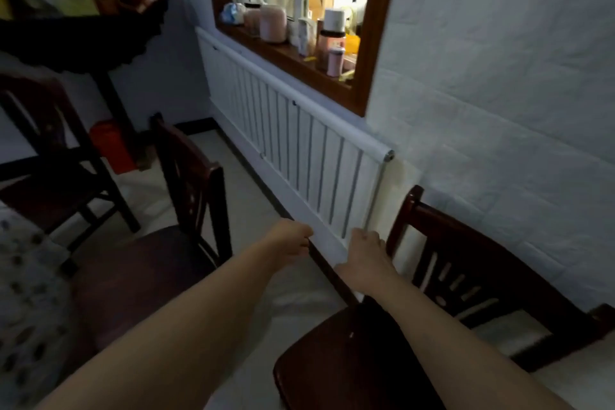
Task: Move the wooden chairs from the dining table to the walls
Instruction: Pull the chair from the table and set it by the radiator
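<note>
Both hands empty: left hand curled, right hand loosely spread (chair at 4 o'clock walled); next, likely grasp chair at 9 o'clock.

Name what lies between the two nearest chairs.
Head view: bare pale floor, crossed by both forearms, separates the left chair from the right chair.

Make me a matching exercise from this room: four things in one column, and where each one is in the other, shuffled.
Things:
1. radiator
2. pink jar
3. right hand
4. red box

Places:
A. on the floor under the dark side table
B. on the windowsill
C. on the wall below the window
D. by the back of the near chair

Pairs: 1-C, 2-B, 3-D, 4-A
</note>
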Demonstrator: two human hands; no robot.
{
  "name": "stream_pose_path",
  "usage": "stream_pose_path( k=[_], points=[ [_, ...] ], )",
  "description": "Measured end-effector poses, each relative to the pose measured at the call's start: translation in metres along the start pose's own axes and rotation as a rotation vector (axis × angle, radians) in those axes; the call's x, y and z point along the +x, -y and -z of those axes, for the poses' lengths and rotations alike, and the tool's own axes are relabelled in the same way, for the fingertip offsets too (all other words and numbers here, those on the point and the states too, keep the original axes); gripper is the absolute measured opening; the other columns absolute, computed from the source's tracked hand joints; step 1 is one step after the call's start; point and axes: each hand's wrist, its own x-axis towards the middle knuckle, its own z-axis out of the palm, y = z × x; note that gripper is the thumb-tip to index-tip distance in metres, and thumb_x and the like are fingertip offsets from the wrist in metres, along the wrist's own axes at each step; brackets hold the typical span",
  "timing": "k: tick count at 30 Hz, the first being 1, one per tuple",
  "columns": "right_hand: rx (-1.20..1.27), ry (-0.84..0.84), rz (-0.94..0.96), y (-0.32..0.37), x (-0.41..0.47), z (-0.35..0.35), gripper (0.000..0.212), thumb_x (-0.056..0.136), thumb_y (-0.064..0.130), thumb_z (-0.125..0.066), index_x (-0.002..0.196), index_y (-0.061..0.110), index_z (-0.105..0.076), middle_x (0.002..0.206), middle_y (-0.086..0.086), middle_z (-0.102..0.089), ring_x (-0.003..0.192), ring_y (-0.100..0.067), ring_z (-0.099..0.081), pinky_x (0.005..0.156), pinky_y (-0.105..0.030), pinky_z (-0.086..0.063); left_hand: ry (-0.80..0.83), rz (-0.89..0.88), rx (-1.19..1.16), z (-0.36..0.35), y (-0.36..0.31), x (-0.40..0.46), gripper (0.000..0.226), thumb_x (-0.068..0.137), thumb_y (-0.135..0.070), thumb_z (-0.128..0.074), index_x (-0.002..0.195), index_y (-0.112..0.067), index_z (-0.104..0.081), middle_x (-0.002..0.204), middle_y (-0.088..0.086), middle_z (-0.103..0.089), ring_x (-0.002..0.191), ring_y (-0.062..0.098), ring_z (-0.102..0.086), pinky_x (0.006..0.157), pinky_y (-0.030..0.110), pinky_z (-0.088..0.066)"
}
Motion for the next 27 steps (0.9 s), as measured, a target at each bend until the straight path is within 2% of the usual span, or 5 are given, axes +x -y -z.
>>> stream_pose_path(
  k=[9,13,17,23,27],
  points=[
    [-0.028,0.059,0.104,0.149,-0.005,-0.045,0.061,0.089,0.029,-0.059,0.138,0.012,-0.027,0.139,-0.016,-0.029,0.126,-0.032,-0.032,0.102,-0.041,-0.038,-0.079,0.044,-0.135,0.174,0.047,-0.025,0.038,0.095,-0.019,-0.05,0.13,-0.005,-0.048,0.125,0.011,-0.058,0.101,0.02,-0.056,0.098,0.039,-0.039],
    [-0.06,0.087,0.164,0.191,0.007,-0.055,0.058,0.087,0.034,-0.061,0.131,0.01,-0.033,0.135,-0.016,-0.032,0.123,-0.031,-0.034,0.1,-0.04,-0.041,-0.08,0.054,-0.205,0.223,0.058,-0.022,0.045,0.096,-0.021,-0.048,0.137,-0.005,-0.041,0.131,0.01,-0.056,0.116,0.023,-0.056,0.101,0.039,-0.037],
    [-0.048,0.09,0.206,0.226,0.03,-0.058,0.066,0.087,0.035,-0.06,0.139,0.011,-0.028,0.141,-0.015,-0.03,0.126,-0.032,-0.035,0.102,-0.039,-0.041,-0.129,0.017,-0.215,0.256,0.061,-0.007,0.044,0.094,-0.022,-0.051,0.135,-0.006,-0.043,0.099,0.004,-0.063,0.086,0.015,-0.061,0.1,0.041,-0.039],
    [-0.025,0.061,0.232,0.271,0.088,-0.058,0.047,0.087,0.028,-0.062,0.124,0.013,-0.038,0.135,-0.018,-0.035,0.124,-0.033,-0.038,0.097,-0.039,-0.044,-0.157,0.013,-0.225,0.288,0.042,0.04,0.04,0.094,-0.021,-0.052,0.131,-0.007,-0.047,0.129,0.013,-0.057,0.11,0.025,-0.059,0.104,0.044,-0.037],
    [-0.006,0.013,0.273,0.301,0.152,-0.052,0.059,0.084,0.028,-0.063,0.132,0.01,-0.033,0.135,-0.018,-0.036,0.125,-0.033,-0.036,0.097,-0.04,-0.041,-0.223,0.022,-0.211,0.304,0.007,0.1,0.033,0.093,-0.023,-0.053,0.123,-0.009,-0.053,0.105,0.005,-0.06,0.087,0.017,-0.061,0.093,0.039,-0.041]
  ],
)
